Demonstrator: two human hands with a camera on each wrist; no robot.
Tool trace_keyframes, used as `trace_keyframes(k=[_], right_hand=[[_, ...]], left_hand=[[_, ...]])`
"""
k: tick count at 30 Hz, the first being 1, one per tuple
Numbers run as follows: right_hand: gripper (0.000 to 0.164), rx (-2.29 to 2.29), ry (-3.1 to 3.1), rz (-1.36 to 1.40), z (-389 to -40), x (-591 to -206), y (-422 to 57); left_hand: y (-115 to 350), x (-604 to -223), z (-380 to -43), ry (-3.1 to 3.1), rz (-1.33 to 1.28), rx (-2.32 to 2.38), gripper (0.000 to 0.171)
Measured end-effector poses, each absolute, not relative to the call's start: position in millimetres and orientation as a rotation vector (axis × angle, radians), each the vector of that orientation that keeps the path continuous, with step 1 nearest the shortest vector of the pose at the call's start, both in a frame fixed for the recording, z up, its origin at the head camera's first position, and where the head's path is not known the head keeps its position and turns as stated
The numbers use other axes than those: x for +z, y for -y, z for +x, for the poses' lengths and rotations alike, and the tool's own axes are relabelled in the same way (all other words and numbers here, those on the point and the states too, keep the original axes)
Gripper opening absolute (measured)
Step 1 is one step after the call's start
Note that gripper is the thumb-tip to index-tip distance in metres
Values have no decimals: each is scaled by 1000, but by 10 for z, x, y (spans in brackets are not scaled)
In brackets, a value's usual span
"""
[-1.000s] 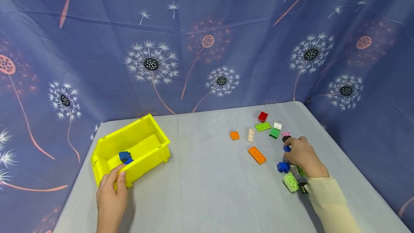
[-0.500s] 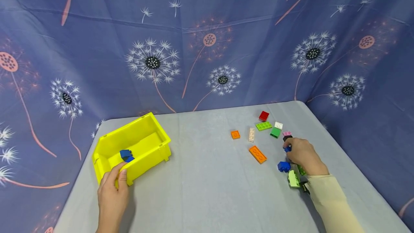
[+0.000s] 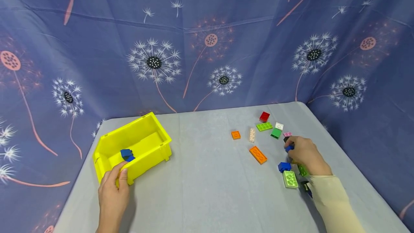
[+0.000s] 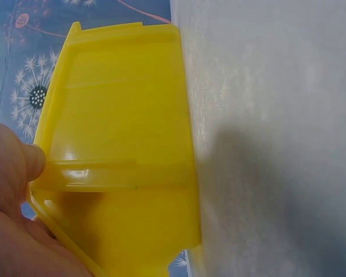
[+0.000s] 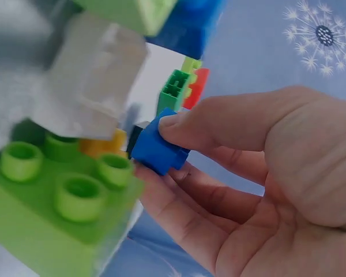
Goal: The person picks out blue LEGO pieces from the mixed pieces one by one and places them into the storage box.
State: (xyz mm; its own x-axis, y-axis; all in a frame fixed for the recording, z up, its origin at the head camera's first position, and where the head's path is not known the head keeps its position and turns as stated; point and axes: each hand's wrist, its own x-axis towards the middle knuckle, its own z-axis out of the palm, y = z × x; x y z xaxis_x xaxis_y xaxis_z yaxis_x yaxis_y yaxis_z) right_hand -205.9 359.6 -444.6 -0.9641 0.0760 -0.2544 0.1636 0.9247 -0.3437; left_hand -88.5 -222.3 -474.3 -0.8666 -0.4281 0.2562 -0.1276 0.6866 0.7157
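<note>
My left hand (image 3: 113, 193) grips the near rim of a yellow bin (image 3: 147, 161), thumb outside the wall. In the left wrist view the thumb presses the bin's edge (image 4: 40, 156). Inside the bin lie blue toy bricks (image 3: 127, 152). On the right side of the table my right hand (image 3: 305, 154) pinches a small blue brick (image 5: 158, 147) between thumb and fingers. Close to that hand are another blue brick (image 3: 284, 167), a light green brick (image 3: 290, 179) with studs up, and a green brick (image 5: 52, 202). A black brick and a pink brick (image 3: 287, 134) sit just beyond the fingers.
Farther back lie red (image 3: 264, 117), lime (image 3: 264, 126), white (image 3: 279, 126) and green (image 3: 276, 133) bricks. Two orange pieces (image 3: 258, 155) and a beige one (image 3: 252, 135) lie left of them. A patterned blue cloth (image 3: 207, 46) rises behind the table.
The light green brick beside the right forearm has tipped until its studs face up. The right hand stays at the blue brick; the left hand keeps its hold on the bin.
</note>
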Motion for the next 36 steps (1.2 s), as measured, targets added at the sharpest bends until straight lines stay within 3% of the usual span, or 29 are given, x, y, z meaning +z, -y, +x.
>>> trace_keyframes(k=[18, 36], right_hand=[[26, -551, -3020, 55, -1997, -4076, -3441], [20, -675, -3195, -242, -1992, -3672, -2735]], left_hand=[[2213, -4690, -890, 2558, 503, -1041, 37], [2228, -4723, -862, 2538, 485, -1030, 35]])
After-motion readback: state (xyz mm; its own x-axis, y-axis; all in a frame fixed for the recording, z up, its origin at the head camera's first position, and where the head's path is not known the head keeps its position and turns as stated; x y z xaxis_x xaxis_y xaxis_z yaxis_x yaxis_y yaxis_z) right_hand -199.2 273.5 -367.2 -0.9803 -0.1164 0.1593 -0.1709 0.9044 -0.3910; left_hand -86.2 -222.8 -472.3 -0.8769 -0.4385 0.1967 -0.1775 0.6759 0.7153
